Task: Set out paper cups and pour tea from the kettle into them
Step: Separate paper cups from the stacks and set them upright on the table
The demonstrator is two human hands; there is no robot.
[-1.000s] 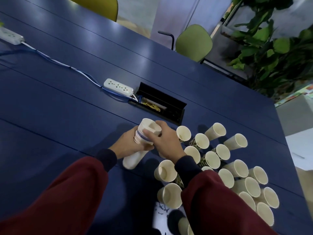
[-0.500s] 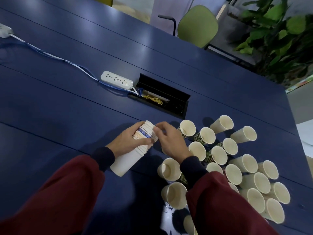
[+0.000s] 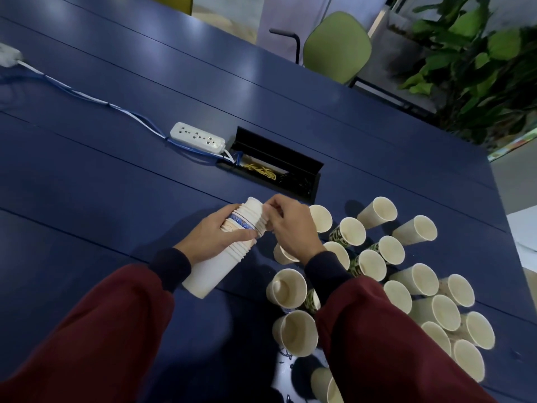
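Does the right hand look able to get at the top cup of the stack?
Probably yes: fingers of the right hand pinch the top rims of the stack, the left hand grips it lower down, with nothing between.

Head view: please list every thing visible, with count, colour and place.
table: one, dark blue, under everything
loose cups: about twenty, cream, some green-printed, clustered right
cup stack: one, white with blue band, tilted between both hands
power strips: two, white, mid-table and far left
cable box: one, black, lid open, sunk in table
chair: one, green, behind table
plant: one, green, top right
left hand: one, grips the stack
right hand: one, pinches the stack's top rims
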